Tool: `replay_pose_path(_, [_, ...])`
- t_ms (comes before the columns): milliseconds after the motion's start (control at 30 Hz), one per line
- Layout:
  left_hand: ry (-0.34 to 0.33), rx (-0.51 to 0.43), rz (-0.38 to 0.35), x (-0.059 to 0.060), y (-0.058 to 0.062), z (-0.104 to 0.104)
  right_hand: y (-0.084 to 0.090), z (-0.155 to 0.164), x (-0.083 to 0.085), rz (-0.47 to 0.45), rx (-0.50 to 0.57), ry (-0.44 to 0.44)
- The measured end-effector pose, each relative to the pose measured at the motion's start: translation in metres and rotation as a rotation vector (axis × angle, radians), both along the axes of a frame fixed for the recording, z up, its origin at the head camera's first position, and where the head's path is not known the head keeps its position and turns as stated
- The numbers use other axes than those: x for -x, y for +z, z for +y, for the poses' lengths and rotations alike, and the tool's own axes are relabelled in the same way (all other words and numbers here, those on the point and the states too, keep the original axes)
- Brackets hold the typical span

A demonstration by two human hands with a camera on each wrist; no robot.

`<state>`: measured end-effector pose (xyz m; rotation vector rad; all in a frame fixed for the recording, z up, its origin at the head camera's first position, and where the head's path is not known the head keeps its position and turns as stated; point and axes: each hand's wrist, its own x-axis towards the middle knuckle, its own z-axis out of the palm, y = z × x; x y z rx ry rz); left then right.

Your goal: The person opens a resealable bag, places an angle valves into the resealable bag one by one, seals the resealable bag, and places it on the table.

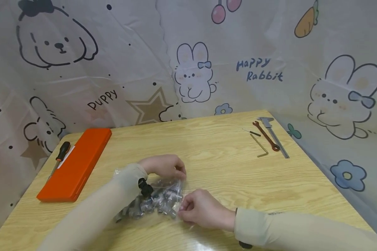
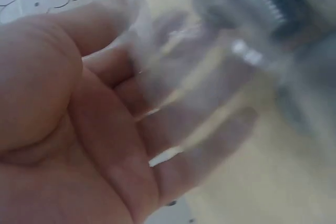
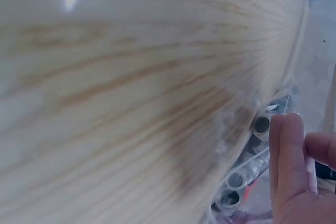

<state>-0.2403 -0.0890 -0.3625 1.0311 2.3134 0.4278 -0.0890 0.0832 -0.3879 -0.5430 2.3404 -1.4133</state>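
Note:
A clear plastic bag (image 1: pixel 168 200) full of grey metal tubular pieces lies at the front middle of the table. My left hand (image 1: pixel 164 166) pinches the bag's far right edge between thumb and forefinger. In the left wrist view the other fingers (image 2: pixel 205 166) stretch out behind the clear film. At the near right edge of the bag, my right hand (image 1: pixel 205 211) pinches the plastic with thumb and fingertips. Round hollow ends of the metal pieces (image 3: pixel 261 125) show through the film beside the right fingers (image 3: pixel 291 156).
An orange case (image 1: pixel 78 164) lies at the left, with a black-handled screwdriver (image 1: pixel 62 151) along its outer side. Toward the back right are a caliper (image 1: pixel 274 137), a reddish wrench (image 1: pixel 266 136), a hex key (image 1: pixel 260 144) and a small thin dark-handled tool (image 1: pixel 254 132).

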Motion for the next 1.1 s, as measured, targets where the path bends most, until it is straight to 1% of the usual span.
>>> replay_pose_path(100, [0.026,-0.044,0.018,0.001,-0.003,-0.003,0.002,0.006,0.001,-0.008,-0.002,-0.011])
replay_pose_path(200, [0.072,-0.114,0.060,0.000,0.002,-0.010,0.005,0.013,0.004,0.011,-0.001,-0.021])
replay_pose_path(300, [0.131,-0.198,0.120,-0.004,0.014,-0.019,0.008,0.024,0.008,0.025,0.019,-0.046])
replay_pose_path(367, [0.179,-0.252,0.169,-0.008,0.024,-0.025,0.009,0.032,0.011,0.043,0.024,-0.071])
replay_pose_path(433, [0.236,-0.311,0.224,-0.014,0.033,-0.032,0.010,0.041,0.014,0.086,0.010,-0.094])
replay_pose_path(533, [0.307,-0.422,0.325,-0.025,0.048,-0.039,0.015,0.055,0.019,0.219,-0.050,-0.127])
replay_pose_path(633, [0.345,-0.536,0.452,-0.037,0.058,-0.041,0.026,0.067,0.027,0.399,-0.105,-0.162])
replay_pose_path(733, [0.392,-0.655,0.573,-0.048,0.066,-0.039,0.046,0.076,0.037,0.617,-0.131,-0.164])
replay_pose_path(833, [0.464,-0.790,0.658,-0.057,0.073,-0.036,0.072,0.082,0.050,0.853,-0.153,-0.147])
replay_pose_path(900, [0.503,-0.881,0.684,-0.062,0.078,-0.034,0.091,0.085,0.058,0.990,-0.174,-0.146])
replay_pose_path(967, [0.528,-0.963,0.680,-0.066,0.083,-0.032,0.110,0.087,0.064,1.079,-0.200,-0.152])
replay_pose_path(1033, [0.541,-1.033,0.650,-0.069,0.084,-0.029,0.126,0.090,0.067,1.136,-0.229,-0.151])
replay_pose_path(1100, [0.550,-1.080,0.604,-0.070,0.082,-0.027,0.138,0.092,0.069,1.173,-0.250,-0.136])
